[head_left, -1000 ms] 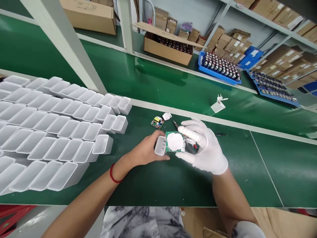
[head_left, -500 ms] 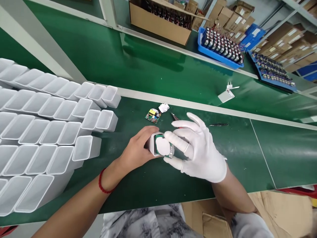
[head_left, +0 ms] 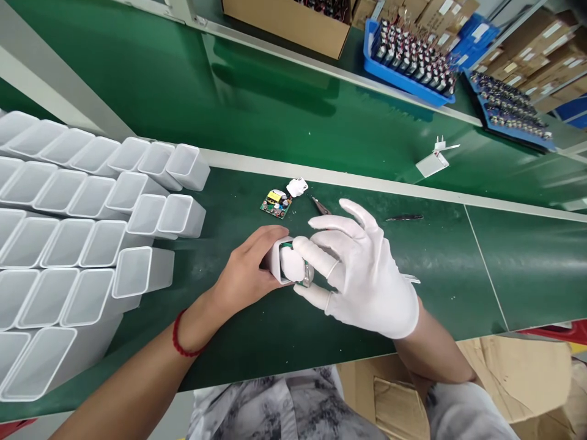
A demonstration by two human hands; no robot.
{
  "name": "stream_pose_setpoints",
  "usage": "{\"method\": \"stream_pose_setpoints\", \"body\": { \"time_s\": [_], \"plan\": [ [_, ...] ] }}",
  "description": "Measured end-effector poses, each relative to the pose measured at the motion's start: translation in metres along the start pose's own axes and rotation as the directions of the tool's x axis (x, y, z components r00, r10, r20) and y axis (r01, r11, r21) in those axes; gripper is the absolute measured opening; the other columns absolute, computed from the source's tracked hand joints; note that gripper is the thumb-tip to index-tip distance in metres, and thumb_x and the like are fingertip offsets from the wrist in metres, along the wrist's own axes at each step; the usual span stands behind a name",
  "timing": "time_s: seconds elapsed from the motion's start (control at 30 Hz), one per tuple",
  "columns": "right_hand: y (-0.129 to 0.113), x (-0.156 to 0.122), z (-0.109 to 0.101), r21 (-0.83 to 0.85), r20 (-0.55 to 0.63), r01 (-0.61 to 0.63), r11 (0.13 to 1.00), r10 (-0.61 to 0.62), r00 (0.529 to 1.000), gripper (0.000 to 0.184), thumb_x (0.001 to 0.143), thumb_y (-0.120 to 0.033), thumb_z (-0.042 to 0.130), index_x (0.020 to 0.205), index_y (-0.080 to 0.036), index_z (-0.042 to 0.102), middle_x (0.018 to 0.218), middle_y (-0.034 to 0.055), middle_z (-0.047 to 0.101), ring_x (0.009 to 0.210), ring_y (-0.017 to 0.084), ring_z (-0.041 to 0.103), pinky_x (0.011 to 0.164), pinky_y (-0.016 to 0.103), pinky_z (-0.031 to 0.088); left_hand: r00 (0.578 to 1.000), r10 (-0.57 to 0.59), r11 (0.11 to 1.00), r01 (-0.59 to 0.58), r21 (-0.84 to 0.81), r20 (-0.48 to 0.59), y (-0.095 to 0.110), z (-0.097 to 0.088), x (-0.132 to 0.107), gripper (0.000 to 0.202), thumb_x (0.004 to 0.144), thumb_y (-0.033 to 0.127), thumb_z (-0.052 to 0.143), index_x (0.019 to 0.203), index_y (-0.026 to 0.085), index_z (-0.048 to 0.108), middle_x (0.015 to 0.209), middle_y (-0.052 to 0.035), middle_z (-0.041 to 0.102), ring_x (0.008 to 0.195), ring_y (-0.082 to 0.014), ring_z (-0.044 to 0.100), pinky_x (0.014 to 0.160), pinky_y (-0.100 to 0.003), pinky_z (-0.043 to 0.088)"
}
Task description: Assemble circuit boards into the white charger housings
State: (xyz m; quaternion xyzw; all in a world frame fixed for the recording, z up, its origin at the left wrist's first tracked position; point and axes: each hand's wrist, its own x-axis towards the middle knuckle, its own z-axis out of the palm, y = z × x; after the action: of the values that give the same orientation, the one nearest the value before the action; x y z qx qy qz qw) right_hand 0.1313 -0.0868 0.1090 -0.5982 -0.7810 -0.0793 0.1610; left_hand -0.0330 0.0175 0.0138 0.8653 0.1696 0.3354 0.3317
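Note:
My bare left hand (head_left: pixel 247 266) is wrapped round a small white plastic housing (head_left: pixel 277 261) held just above the green mat. My gloved right hand (head_left: pixel 367 275) pinches a green circuit board with a white pad (head_left: pixel 293 264) between thumb and forefinger, and the board sits mostly inside the housing's open end. The other gloved fingers are spread above it. A loose circuit board (head_left: pixel 276 203) and a small white plug part (head_left: pixel 296 187) lie just beyond my hands.
Rows of open white housings (head_left: pixel 82 226) lie on their sides at the left. Tweezers (head_left: pixel 403 217) and a small cutter (head_left: pixel 320 206) lie on the mat. A white charger (head_left: pixel 433 161) rests on the conveyor; blue trays (head_left: pixel 408 61) and a cardboard box (head_left: pixel 293 21) stand behind.
The board has gone from beside the housing's opening to mostly inside it. Both hands have shifted slightly left and closer together, and the camera has tipped further down.

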Motion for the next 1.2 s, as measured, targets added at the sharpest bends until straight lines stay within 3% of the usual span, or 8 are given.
{"method": "stream_pose_setpoints", "body": {
  "time_s": [0.17, 0.37, 0.57, 0.83, 0.97, 1.03, 1.1, 1.2],
  "plan": [
    [-0.002, 0.0, -0.002, 0.006, -0.01, -0.011, 1.0, 0.011, 1.0, 0.019, 0.083, -0.029, 0.064, 0.1, -0.019, 0.065, 0.087, 0.0043, 0.068, 0.109, 0.026, 0.06, 0.11, 0.052, 0.033, 1.0, 0.005, 1.0, -0.005, 0.0, -0.001, 0.0, 0.001, 0.0, 0.043, 0.08, 0.029, 0.073, 0.116, 0.016, 0.053, 0.113, -0.0119, 0.065, 0.106, -0.0229, 0.066, 0.087, -0.027, 0.055],
    [-0.002, 0.0, -0.001, 0.005, 0.019, 0.006, 1.0, -0.006, 1.0, 0.021, 0.085, -0.029, 0.062, 0.102, -0.017, 0.065, 0.088, 0.0057, 0.068, 0.107, 0.026, 0.059, 0.11, 0.052, 0.033, 1.0, -0.012, 1.0, 0.012, -0.004, 0.009, -0.001, 0.002, -0.001, 0.046, 0.079, 0.034, 0.073, 0.117, 0.018, 0.053, 0.114, -0.0102, 0.066, 0.105, -0.0237, 0.066, 0.087, -0.028, 0.055],
    [-0.007, -0.001, -0.001, -0.024, 0.019, -0.048, 0.999, 0.049, 0.999, 0.022, 0.085, -0.025, 0.06, 0.103, -0.015, 0.065, 0.087, 0.0067, 0.068, 0.103, 0.026, 0.061, 0.11, 0.052, 0.032, 0.998, -0.05, 0.999, 0.051, -0.002, 0.033, 0.001, 0.001, -0.001, 0.045, 0.078, 0.032, 0.072, 0.117, 0.019, 0.053, 0.115, -0.0107, 0.066, 0.106, -0.0241, 0.066, 0.086, -0.029, 0.056],
    [-0.01, 0.0, -0.001, -0.019, 0.062, -0.057, 0.998, 0.058, 0.996, 0.023, 0.083, -0.026, 0.062, 0.104, -0.016, 0.065, 0.083, 0.0045, 0.066, 0.106, 0.025, 0.059, 0.113, 0.051, 0.029, 0.998, -0.034, 0.999, 0.034, 0.006, 0.045, -0.001, 0.002, -0.003, 0.046, 0.079, 0.028, 0.072, 0.12, 0.02, 0.052, 0.118, -0.0097, 0.065, 0.108, -0.0235, 0.065, 0.09, -0.03, 0.054],
    [-0.015, 0.003, 0.002, -0.067, 0.099, -0.075, 0.995, 0.081, 0.992, 0.025, 0.084, -0.026, 0.064, 0.107, -0.017, 0.065, 0.087, 0.0055, 0.066, 0.113, 0.028, 0.057, 0.114, 0.055, 0.025, 0.998, -0.038, 0.999, 0.038, 0.004, 0.05, 0.001, 0.005, -0.004, 0.041, 0.081, 0.025, 0.068, 0.118, 0.02, 0.052, 0.116, -0.0092, 0.065, 0.103, -0.023, 0.066, 0.084, -0.029, 0.056],
    [-0.016, 0.005, 0.003, -0.057, 0.068, -0.049, 0.997, 0.053, 0.996, 0.038, 0.081, -0.033, 0.071, 0.116, -0.02, 0.062, 0.104, 0.0086, 0.065, 0.123, 0.033, 0.051, 0.114, 0.061, 0.023, 0.995, -0.079, 0.997, 0.08, -0.01, 0.057, 0.004, 0.007, -0.004, 0.038, 0.081, 0.027, 0.068, 0.115, 0.02, 0.053, 0.116, -0.0087, 0.064, 0.096, -0.0223, 0.068, 0.076, -0.028, 0.057],
    [-0.016, 0.004, 0.004, 0.017, -0.035, -0.034, 0.999, 0.035, 0.999, 0.053, 0.079, -0.046, 0.073, 0.124, -0.024, 0.058, 0.113, 0.01, 0.062, 0.125, 0.035, 0.05, 0.111, 0.062, 0.029, 0.981, -0.179, 0.98, 0.185, -0.079, 0.069, 0.006, 0.009, -0.004, 0.04, 0.079, 0.032, 0.072, 0.112, 0.02, 0.054, 0.111, -0.0069, 0.065, 0.086, -0.0205, 0.068, 0.065, -0.027, 0.056],
    [-0.015, -0.004, 0.007, 0.172, -0.22, -0.193, 0.966, 0.229, 0.948, 0.053, 0.084, -0.051, 0.066, 0.128, -0.023, 0.055, 0.106, 0.0106, 0.062, 0.105, 0.03, 0.063, 0.093, 0.047, 0.051, 0.932, -0.356, 0.898, 0.362, -0.25, 0.072, 0.008, 0.01, -0.004, 0.05, 0.071, 0.039, 0.079, 0.11, 0.022, 0.052, 0.096, -0.0024, 0.066, 0.073, -0.0179, 0.066, 0.057, -0.026, 0.054]
  ]
}}
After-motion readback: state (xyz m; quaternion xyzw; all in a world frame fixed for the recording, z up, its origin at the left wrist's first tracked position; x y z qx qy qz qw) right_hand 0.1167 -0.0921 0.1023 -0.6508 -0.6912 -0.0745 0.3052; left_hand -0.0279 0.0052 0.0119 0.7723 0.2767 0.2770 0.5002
